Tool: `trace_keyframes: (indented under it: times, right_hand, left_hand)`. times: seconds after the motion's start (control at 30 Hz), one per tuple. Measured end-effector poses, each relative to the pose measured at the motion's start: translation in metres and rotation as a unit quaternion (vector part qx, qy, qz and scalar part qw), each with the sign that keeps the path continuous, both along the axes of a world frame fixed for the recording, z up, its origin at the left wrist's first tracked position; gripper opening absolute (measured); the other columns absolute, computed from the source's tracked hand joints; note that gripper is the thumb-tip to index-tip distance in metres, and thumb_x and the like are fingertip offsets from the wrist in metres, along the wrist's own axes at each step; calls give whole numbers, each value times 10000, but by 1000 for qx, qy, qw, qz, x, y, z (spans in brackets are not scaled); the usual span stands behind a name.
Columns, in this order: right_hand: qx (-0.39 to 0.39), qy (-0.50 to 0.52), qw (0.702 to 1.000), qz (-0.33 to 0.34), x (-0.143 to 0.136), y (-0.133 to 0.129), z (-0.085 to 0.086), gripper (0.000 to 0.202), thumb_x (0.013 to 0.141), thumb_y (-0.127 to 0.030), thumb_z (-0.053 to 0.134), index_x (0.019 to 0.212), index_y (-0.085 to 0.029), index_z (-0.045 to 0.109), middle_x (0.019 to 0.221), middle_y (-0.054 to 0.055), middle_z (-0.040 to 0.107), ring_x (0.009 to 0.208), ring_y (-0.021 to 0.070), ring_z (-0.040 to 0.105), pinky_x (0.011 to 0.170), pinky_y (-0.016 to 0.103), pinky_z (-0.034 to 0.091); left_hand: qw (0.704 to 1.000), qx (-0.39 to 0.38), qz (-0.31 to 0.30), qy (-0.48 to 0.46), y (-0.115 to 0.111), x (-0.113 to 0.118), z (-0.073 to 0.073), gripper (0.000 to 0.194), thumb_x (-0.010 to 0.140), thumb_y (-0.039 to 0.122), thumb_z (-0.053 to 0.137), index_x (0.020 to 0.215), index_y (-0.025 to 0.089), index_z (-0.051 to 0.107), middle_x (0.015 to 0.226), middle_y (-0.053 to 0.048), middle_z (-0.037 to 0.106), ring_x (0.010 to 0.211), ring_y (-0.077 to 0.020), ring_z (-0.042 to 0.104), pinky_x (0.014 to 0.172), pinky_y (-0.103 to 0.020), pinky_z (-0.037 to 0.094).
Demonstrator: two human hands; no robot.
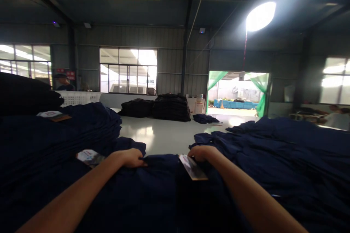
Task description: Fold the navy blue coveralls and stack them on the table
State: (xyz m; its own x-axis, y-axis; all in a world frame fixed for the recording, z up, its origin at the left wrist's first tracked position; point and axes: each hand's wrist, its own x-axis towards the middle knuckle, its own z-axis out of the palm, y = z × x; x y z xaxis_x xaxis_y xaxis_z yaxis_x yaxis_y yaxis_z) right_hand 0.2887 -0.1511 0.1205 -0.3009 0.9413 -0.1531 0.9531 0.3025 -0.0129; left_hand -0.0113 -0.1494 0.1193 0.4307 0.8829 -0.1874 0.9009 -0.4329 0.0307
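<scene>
A dark navy garment point(153, 185) lies spread in front of me at the bottom centre. My left hand point(133, 158) is closed on its upper left edge, fingers pinching the cloth. At the upper right edge, my right hand point(201, 153) grips the same garment beside a printed tag point(193, 167). Another tag point(90, 157) rests on navy cloth just left of my left forearm. The fingertips of both hands are partly hidden in the fabric.
Stacked navy garments point(93, 120) rise at the left, with a tag point(53, 115) on top. More navy garments point(273, 149) heap at the right. Black piles point(171, 107) and a small navy bundle point(206, 118) sit on the far part of the pale table point(164, 131). A white crate point(80, 98) stands behind.
</scene>
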Motion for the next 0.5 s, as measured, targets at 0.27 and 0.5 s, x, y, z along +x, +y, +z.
trace_keyframes:
  times: [0.27, 0.5]
  right_hand:
    - [83, -49, 992, -75, -24, 29, -93, 360, 847, -125, 371, 1087, -197, 629, 1067, 158, 656, 977, 286, 620, 737, 385, 477]
    - [147, -38, 983, -108, -16, 24, -93, 364, 877, -121, 323, 1057, -226, 622, 1125, 106, 620, 1092, 220, 542, 838, 340, 424]
  left_hand:
    - [998, 37, 49, 8, 26, -3, -71, 299, 793, 397, 478, 965, 206, 631, 1078, -119, 642, 975, -273, 617, 779, -370, 475]
    - [988, 148, 35, 31, 5, 17, -62, 338, 782, 141, 415, 1086, 195, 554, 1147, -122, 566, 1073, -272, 518, 878, -435, 405]
